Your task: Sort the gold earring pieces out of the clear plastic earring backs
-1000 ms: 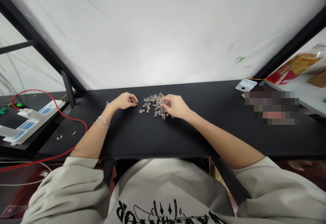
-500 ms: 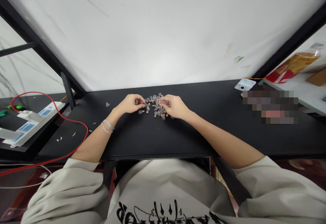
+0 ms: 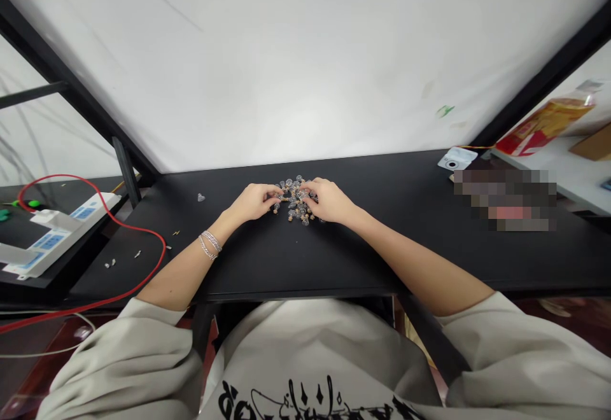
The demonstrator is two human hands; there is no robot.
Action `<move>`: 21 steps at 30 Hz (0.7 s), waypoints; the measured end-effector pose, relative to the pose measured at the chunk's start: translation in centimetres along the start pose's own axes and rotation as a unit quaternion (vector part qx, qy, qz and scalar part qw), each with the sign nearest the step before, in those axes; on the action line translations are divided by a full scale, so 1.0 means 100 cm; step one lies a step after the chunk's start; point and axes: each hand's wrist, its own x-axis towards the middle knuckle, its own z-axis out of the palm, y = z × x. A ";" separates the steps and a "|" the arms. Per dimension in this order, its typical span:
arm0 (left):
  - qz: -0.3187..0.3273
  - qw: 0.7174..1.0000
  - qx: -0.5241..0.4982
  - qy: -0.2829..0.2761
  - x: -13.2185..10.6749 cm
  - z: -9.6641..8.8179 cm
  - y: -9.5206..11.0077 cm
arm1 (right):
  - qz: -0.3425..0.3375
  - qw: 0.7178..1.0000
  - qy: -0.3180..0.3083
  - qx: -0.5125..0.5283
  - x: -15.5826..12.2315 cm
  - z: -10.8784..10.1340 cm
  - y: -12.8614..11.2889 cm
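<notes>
The left grip (image 3: pixel 255 202) and right grip (image 3: pixel 329 201), half-curled, meet at tiny glass bulbs (image 3: pixel 296 214) on the black worktop (image 3: pixel 382 254); whether either holds one, I cannot tell.

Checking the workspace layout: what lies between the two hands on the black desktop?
In the head view, a cluster of small clear glass bulbs lies between the left hand and the right hand, with fingers of both reaching onto it.

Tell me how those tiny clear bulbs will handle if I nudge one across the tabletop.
The clear bulbs look thin-walled, so probably light and fragile. Their round bodies may roll on the black tabletop, though capped necks could check that. Being tiny and smooth, they may slip.
</notes>
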 end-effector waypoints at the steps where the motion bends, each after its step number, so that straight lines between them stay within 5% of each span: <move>1: 0.011 1.000 -0.006 0.016 0.000 0.002 0.002 | -0.008 1.000 0.009 0.004 -0.001 0.000 -0.001; 7: 0.057 0.993 -0.067 0.080 -0.004 0.009 0.017 | -0.071 0.990 0.034 0.117 -0.001 0.000 -0.008; 14: 0.091 0.985 -0.100 0.106 -0.007 0.015 0.020 | -0.049 0.970 0.048 0.235 0.001 0.005 -0.004; 21: 0.139 0.979 0.008 0.146 -0.006 0.011 0.021 | -0.043 0.968 0.065 0.239 -0.001 0.003 -0.007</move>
